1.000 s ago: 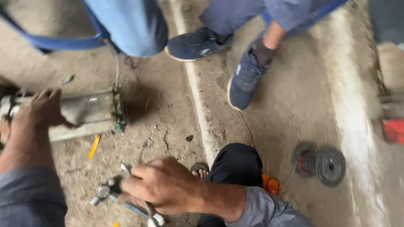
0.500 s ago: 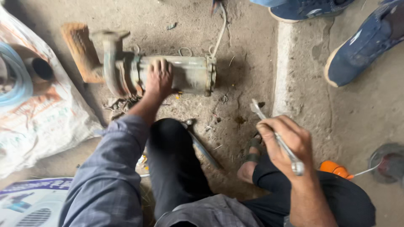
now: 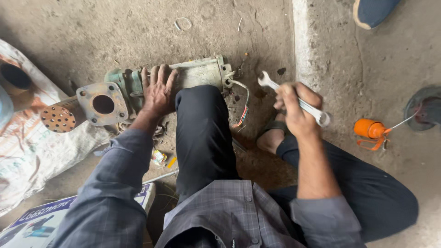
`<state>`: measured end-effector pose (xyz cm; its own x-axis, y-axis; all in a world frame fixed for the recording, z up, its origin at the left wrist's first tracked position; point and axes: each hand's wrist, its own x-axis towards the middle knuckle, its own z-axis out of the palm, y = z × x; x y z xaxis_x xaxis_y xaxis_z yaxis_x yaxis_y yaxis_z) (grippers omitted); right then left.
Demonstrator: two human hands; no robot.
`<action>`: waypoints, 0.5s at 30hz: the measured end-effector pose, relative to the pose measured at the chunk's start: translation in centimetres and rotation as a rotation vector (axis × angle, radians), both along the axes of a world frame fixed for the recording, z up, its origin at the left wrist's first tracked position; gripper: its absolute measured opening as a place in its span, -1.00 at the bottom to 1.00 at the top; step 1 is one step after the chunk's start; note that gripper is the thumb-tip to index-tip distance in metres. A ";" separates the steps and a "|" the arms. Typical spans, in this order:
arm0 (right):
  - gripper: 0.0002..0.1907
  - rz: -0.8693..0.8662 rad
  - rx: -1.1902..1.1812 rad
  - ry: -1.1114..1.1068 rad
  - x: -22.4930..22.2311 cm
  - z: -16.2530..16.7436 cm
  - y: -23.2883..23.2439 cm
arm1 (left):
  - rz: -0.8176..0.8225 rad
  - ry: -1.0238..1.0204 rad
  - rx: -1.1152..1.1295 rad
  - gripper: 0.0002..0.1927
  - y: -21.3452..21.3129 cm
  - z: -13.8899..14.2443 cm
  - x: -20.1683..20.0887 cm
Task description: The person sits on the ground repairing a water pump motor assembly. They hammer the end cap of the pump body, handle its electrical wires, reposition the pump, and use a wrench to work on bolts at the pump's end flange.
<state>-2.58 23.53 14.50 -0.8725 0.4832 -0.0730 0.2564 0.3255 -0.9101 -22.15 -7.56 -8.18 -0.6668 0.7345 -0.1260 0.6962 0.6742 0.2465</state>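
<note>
A grimy green pump body (image 3: 197, 76) lies on the dirt floor in front of my knees. It has a rusty round flange (image 3: 102, 104) and a perforated strainer end (image 3: 58, 119) at the left. My left hand (image 3: 157, 92) lies flat on the pump, fingers spread. My right hand (image 3: 297, 108) is closed around a silver combination wrench (image 3: 294, 99), held above the ground to the right of the pump, open jaw pointing up-left. Loose coloured wires (image 3: 242, 112) hang from the pump's right end.
A white woven sack (image 3: 27, 156) lies at the left. An orange-capped object (image 3: 370, 129) with a wire sits at the right, near a dark round disc (image 3: 425, 108). Another person's blue shoe (image 3: 374, 11) is at the top right. A pale concrete ridge (image 3: 303, 41) crosses the floor.
The view has shifted so the pump sits lower and nearer. My left hand stays on the pump. My right hand has lifted the wrench up and closer to the pump's right end.
</note>
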 end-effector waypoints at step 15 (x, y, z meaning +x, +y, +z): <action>-0.42 0.368 0.352 -0.072 -17.3 -17.1 2.0 | 0.061 -0.048 0.056 -0.18 -0.9 -1.1 -0.5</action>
